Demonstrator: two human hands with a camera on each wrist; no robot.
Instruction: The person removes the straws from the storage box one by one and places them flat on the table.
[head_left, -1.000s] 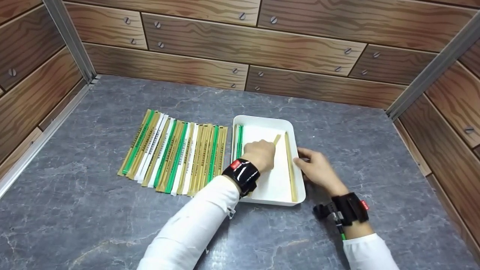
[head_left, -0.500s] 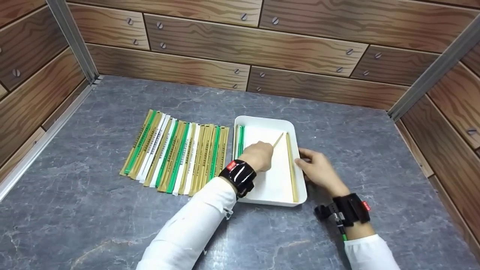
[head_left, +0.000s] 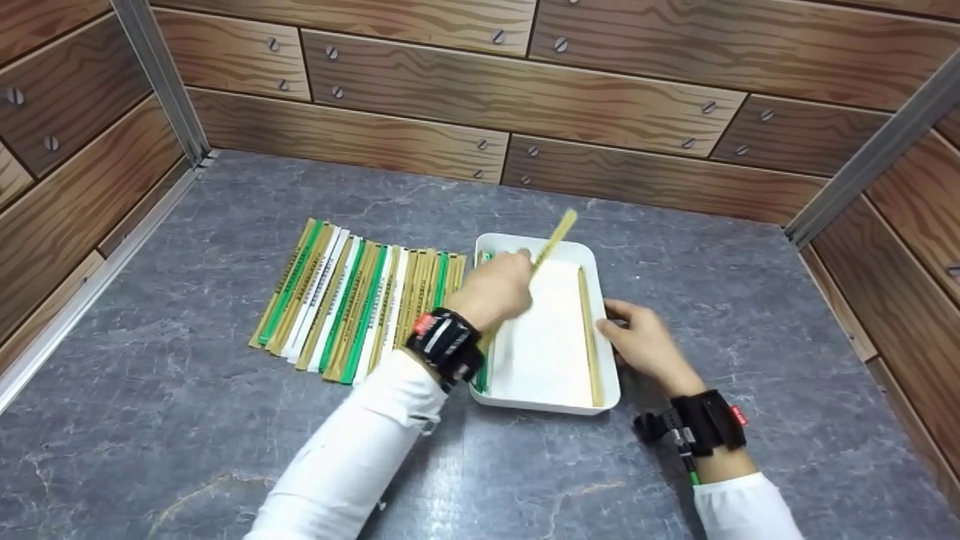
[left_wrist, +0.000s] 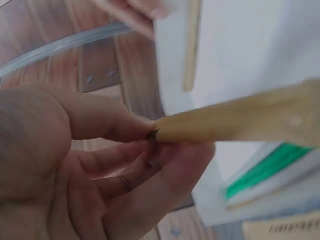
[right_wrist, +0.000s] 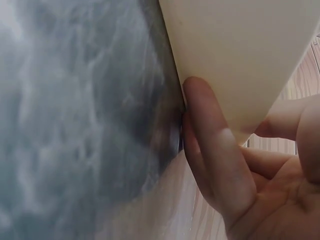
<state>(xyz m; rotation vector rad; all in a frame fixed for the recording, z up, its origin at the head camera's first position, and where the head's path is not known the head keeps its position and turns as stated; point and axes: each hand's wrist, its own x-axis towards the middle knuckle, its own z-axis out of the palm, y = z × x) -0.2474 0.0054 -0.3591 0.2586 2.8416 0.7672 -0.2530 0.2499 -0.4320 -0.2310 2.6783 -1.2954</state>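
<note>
My left hand (head_left: 499, 289) pinches a gold paper-wrapped straw (head_left: 553, 241) between thumb and fingers. The straw slants over the left half of a white tray (head_left: 544, 337), its far end reaching beyond the back rim. In the left wrist view the thumb and index fingertips meet at its printed edge. My right hand (head_left: 641, 341) grips the tray's right wall; the right wrist view has fingers (right_wrist: 212, 135) along the outer side and the thumb at the rim. Another gold straw (head_left: 589, 341) lies along the tray's right wall. Green and white straws (left_wrist: 267, 169) lie by its left wall, partly hidden.
Left of the tray, several gold, green and white wrapped straws (head_left: 360, 300) lie side by side in a slanted row on the grey marbled table (head_left: 187, 420). My left forearm passes over the front of that row. Wood-patterned walls (head_left: 420, 97) enclose the table at the back and sides.
My left hand has moved left and lifted, raising the gold straw so its end now extends past the tray's back rim. My right hand stays at the tray's right wall.
</note>
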